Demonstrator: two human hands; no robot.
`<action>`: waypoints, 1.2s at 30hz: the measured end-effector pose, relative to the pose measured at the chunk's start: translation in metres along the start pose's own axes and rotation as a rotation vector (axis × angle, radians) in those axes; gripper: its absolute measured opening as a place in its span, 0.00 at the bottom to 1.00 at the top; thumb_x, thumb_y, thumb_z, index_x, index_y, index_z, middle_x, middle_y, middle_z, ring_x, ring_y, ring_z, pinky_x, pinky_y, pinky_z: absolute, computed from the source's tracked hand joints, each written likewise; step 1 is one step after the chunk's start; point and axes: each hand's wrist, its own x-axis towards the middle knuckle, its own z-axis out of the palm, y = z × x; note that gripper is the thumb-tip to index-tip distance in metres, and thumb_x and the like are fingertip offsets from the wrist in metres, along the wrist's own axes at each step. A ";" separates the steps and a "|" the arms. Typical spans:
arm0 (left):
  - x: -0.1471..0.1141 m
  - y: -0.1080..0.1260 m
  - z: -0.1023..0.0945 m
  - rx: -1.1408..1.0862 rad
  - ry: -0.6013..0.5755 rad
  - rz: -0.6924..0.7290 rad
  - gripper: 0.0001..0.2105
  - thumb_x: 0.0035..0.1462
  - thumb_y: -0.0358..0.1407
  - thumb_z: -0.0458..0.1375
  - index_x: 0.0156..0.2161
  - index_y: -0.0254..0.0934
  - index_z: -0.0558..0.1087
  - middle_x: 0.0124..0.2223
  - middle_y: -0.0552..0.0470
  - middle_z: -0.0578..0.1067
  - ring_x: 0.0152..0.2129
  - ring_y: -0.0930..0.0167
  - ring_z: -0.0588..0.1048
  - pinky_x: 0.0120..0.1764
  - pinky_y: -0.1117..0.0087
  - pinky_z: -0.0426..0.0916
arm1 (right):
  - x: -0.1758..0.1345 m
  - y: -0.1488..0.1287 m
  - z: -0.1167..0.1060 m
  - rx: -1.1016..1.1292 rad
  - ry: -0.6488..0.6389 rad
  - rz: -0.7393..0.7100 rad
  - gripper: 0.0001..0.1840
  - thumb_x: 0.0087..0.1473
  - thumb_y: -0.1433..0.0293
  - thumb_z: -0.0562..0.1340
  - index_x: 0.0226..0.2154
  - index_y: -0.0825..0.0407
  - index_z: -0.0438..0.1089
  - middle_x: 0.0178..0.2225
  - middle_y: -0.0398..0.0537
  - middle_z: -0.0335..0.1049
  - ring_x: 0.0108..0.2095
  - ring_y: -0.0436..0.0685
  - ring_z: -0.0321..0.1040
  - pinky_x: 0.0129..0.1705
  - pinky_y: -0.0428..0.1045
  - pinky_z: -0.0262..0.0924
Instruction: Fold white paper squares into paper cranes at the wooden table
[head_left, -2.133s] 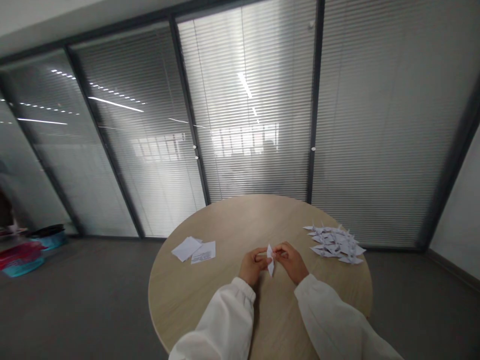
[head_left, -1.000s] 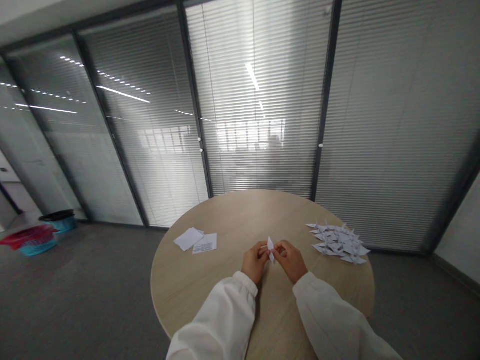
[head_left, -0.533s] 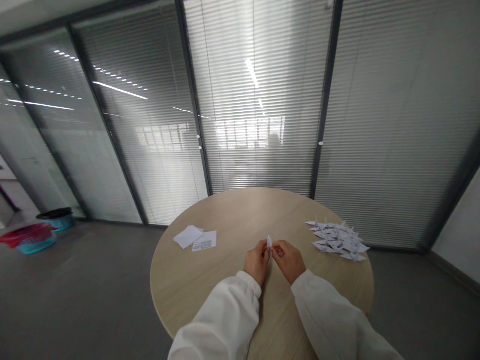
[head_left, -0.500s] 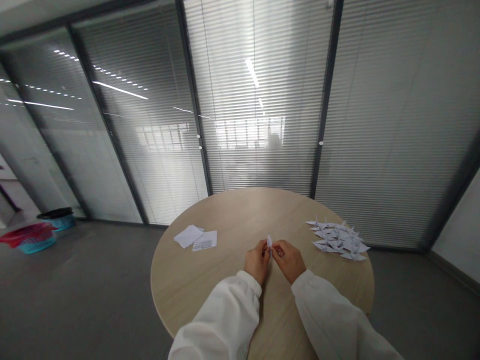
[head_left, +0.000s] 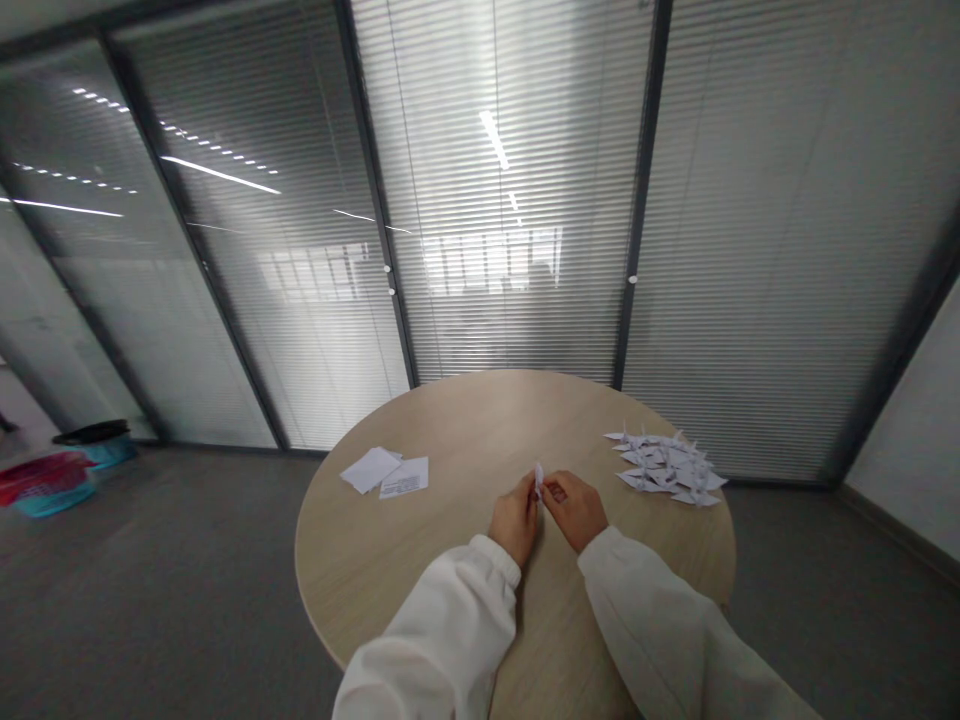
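Between my two hands, over the near middle of the round table (head_left: pixel 450 420), a small folded piece of white paper (head_left: pixel 539 476) stands upright. My left hand (head_left: pixel 514 520) pinches it from the left side. From the right, the fingertips of my right hand (head_left: pixel 574 508) are closed on its edge. My fingers cover its lower part, so its full shape is hidden. Several folded white paper cranes (head_left: pixel 667 465) lie in a heap to the right of my right hand. Left of my hands lie flat paper squares (head_left: pixel 371 469), one with printed text (head_left: pixel 405 478).
Behind the table stands a glass partition with blinds (head_left: pixel 517 330) and dark frame posts. On the grey floor at the far left are a red and blue basket (head_left: pixel 49 482) and a blue bin with a black rim (head_left: pixel 97 440).
The view has shifted slightly, so the table and heap of cranes sit a little further left. Both hands keep their hold on the folded paper, with only small finger movement.
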 end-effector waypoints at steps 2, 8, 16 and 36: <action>0.000 -0.002 0.001 -0.023 0.006 -0.004 0.22 0.49 0.27 0.49 0.51 0.39 0.64 0.40 0.47 0.75 0.37 0.67 0.73 0.42 0.69 0.64 | 0.000 0.002 0.001 0.043 -0.004 -0.006 0.05 0.49 0.68 0.56 0.29 0.50 0.67 0.28 0.46 0.69 0.28 0.52 0.65 0.32 0.47 0.60; -0.002 -0.001 0.002 -0.051 -0.017 0.044 0.26 0.46 0.24 0.48 0.53 0.39 0.61 0.43 0.49 0.74 0.39 0.68 0.72 0.45 0.68 0.63 | 0.000 0.007 -0.001 0.085 0.000 0.010 0.07 0.50 0.65 0.56 0.28 0.50 0.68 0.27 0.45 0.70 0.28 0.53 0.67 0.32 0.48 0.62; -0.003 0.003 0.001 -0.121 -0.023 0.010 0.27 0.48 0.25 0.49 0.55 0.41 0.55 0.44 0.49 0.74 0.36 0.69 0.73 0.43 0.67 0.64 | 0.001 0.012 -0.001 0.168 0.012 0.041 0.08 0.49 0.64 0.57 0.27 0.50 0.69 0.27 0.45 0.71 0.28 0.52 0.68 0.33 0.47 0.62; 0.010 -0.002 -0.005 -0.223 0.116 -0.052 0.05 0.46 0.33 0.57 0.31 0.37 0.67 0.31 0.52 0.76 0.29 0.72 0.74 0.31 0.74 0.65 | 0.005 0.000 -0.011 0.613 -0.070 0.252 0.10 0.43 0.62 0.61 0.26 0.51 0.69 0.26 0.45 0.73 0.28 0.55 0.69 0.32 0.47 0.63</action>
